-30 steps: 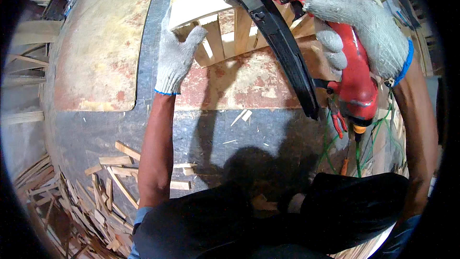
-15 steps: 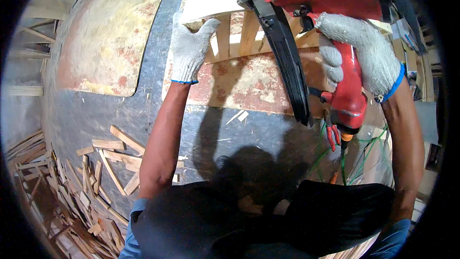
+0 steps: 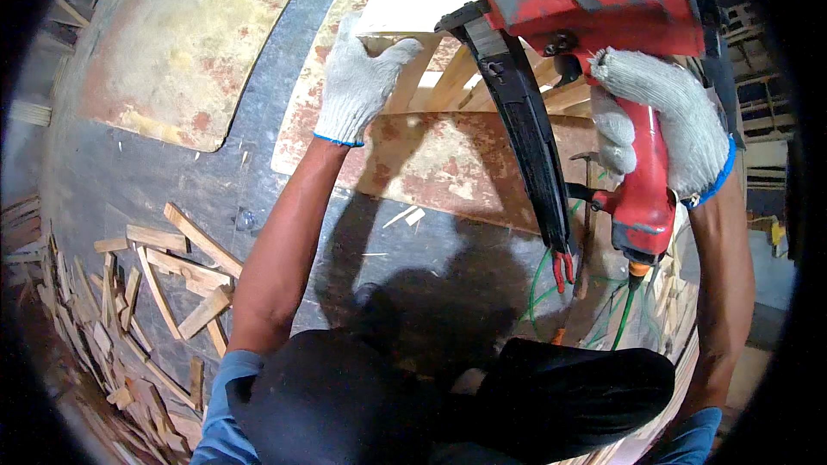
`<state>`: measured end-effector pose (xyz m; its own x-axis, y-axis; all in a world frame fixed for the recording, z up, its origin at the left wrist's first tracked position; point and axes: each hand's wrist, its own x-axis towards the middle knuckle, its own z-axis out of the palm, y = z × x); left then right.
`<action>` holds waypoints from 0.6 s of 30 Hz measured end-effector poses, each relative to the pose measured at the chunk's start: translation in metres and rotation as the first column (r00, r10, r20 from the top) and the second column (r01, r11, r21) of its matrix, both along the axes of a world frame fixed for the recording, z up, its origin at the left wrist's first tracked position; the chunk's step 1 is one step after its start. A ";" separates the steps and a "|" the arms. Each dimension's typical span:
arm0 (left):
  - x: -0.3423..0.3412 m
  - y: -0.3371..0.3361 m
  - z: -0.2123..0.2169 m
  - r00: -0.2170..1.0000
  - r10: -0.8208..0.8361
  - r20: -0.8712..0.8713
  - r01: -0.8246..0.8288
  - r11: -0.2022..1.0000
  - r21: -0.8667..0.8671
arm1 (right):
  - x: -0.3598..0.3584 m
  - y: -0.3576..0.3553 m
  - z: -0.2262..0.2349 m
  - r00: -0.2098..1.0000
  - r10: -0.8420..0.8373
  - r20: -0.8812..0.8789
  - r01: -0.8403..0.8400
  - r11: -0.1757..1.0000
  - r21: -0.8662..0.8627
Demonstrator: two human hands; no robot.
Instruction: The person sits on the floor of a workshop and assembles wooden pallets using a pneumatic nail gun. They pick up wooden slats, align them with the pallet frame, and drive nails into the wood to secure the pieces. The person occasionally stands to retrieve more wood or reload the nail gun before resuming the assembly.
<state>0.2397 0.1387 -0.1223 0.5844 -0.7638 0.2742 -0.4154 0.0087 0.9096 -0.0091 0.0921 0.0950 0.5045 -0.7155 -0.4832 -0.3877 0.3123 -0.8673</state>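
Note:
My left hand (image 3: 357, 86), in a white knitted glove with a blue cuff, grips the left end of a pale wooden board (image 3: 412, 14). Its thumb lies along the near side. Below this board run several wooden slats (image 3: 454, 79), part of a slatted wooden frame. My right hand (image 3: 676, 120), gloved alike, is wrapped round the handle of a red and black nail gun (image 3: 594, 4). The gun's nose is at the board's top right part, touching or very close. Its long black magazine (image 3: 515, 112) slants down toward me and hides part of the slats.
A worn, stained sheet (image 3: 413, 155) lies under the frame; another (image 3: 172, 43) lies to the left. Wood offcuts (image 3: 185, 271) are heaped at lower left. A green hose (image 3: 624, 323) runs from the gun's handle. A hammer (image 3: 587, 207) and red-handled pliers (image 3: 562, 269) lie near the magazine.
Both hands, the board and the nail gun appear slightly farther right and lower in the picture. The floor and offcuts have shifted left as the view moved. Both grips look the same.

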 end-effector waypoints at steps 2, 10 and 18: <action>0.002 0.001 0.002 1.000 -0.012 -0.025 0.013 0.998 0.065 | 0.008 0.002 0.002 1.000 0.010 -0.009 -0.011 1.000 -0.024; 0.009 -0.004 -0.014 0.995 -0.064 -0.072 0.065 0.998 0.009 | 0.022 0.003 0.011 0.990 0.021 -0.139 -0.033 0.996 -0.087; 0.004 0.007 0.007 1.000 -0.011 -0.025 0.013 0.998 0.059 | 0.051 -0.008 0.041 0.966 0.039 -0.255 -0.053 0.998 -0.046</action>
<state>0.2441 0.1457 -0.1152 0.5811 -0.7853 0.2136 -0.3926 -0.0407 0.9188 0.0418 0.0838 0.1363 0.4034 -0.7220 -0.5621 -0.6097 0.2460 -0.7535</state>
